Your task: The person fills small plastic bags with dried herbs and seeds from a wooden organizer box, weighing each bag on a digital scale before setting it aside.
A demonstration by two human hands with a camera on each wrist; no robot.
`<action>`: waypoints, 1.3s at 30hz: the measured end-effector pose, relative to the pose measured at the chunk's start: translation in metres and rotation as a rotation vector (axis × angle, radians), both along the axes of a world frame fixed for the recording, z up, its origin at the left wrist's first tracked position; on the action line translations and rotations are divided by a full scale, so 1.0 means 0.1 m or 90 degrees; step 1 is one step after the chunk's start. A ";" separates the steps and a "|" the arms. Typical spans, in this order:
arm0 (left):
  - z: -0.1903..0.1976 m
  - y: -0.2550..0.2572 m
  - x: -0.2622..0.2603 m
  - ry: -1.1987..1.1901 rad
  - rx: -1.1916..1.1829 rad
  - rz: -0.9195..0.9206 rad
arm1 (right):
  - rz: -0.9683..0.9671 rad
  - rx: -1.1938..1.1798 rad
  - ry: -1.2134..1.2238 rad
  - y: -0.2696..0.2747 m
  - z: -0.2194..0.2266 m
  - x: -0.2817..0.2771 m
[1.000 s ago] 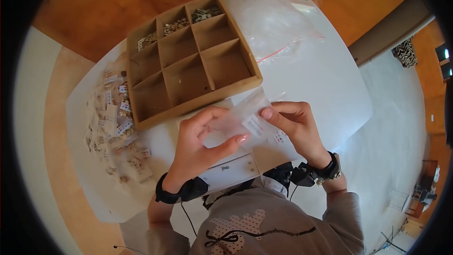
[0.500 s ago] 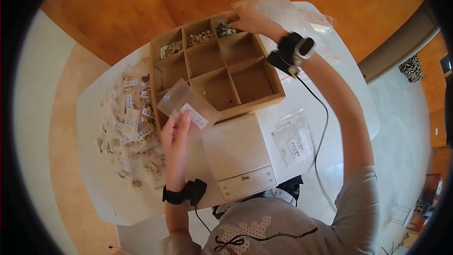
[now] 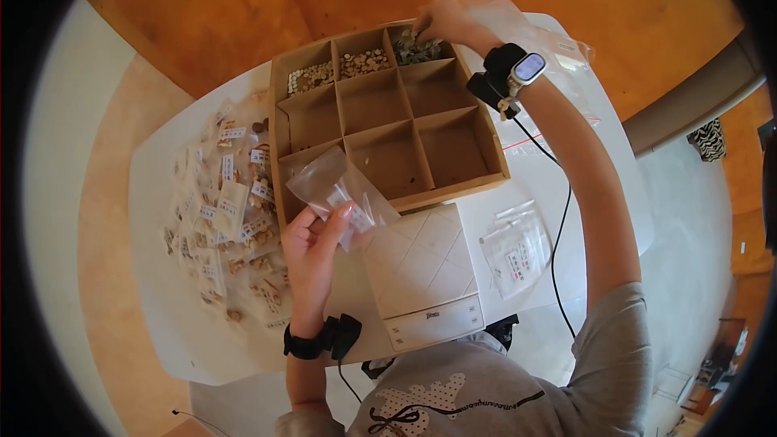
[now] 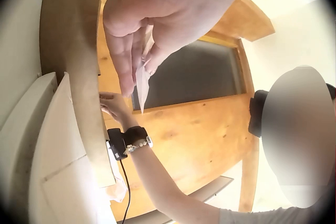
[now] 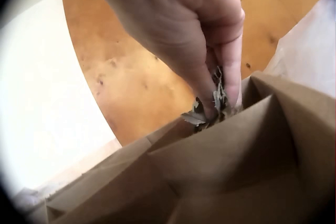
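My left hand pinches a small clear plastic bag with a white label, over the near left corner of a divided cardboard box. In the left wrist view the bag shows edge-on between thumb and fingers. My right hand reaches into the box's far right compartment. Its fingers pinch a clump of dried grey-green leaves right at the compartment's rim, as the right wrist view shows. More of the leaves lie below that hand.
Small round pale pieces fill part of the other back compartments. A white flat scale stands before the box. Left lies a heap of labelled bags; right, several flat labelled bags. A cable trails from the right wrist.
Both hands were on the bag; my right hand let go and went to the far right compartment, where it now pinches leaves. My left hand carried the bag left, over the box's corner.
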State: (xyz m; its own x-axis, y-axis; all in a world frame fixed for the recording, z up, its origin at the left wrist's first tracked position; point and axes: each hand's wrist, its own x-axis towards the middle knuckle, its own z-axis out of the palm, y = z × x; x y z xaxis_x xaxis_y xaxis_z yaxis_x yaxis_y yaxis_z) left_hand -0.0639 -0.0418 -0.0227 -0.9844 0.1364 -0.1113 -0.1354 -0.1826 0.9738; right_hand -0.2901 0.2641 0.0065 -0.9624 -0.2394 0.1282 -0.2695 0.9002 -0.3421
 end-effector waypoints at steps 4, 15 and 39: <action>0.01 0.01 -0.02 -0.021 -0.003 -0.014 | -0.059 -0.107 -0.089 0.09 -0.01 0.01; 0.02 0.05 -0.02 -0.018 -0.068 -0.009 | 0.024 -0.402 -0.224 -0.11 0.28 0.35; -0.01 0.00 -0.02 0.030 0.045 -0.146 | 0.388 -0.191 -0.326 -1.14 0.57 1.54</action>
State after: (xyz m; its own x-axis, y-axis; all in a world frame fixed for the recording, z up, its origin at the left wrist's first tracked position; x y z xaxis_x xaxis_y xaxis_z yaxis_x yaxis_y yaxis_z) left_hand -0.0663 -0.0414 -0.0233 -0.9308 0.3621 -0.0489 -0.1363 -0.2201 0.9659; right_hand -0.1360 0.1501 0.0637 -0.6328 -0.7603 -0.1469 -0.4250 0.4996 -0.7549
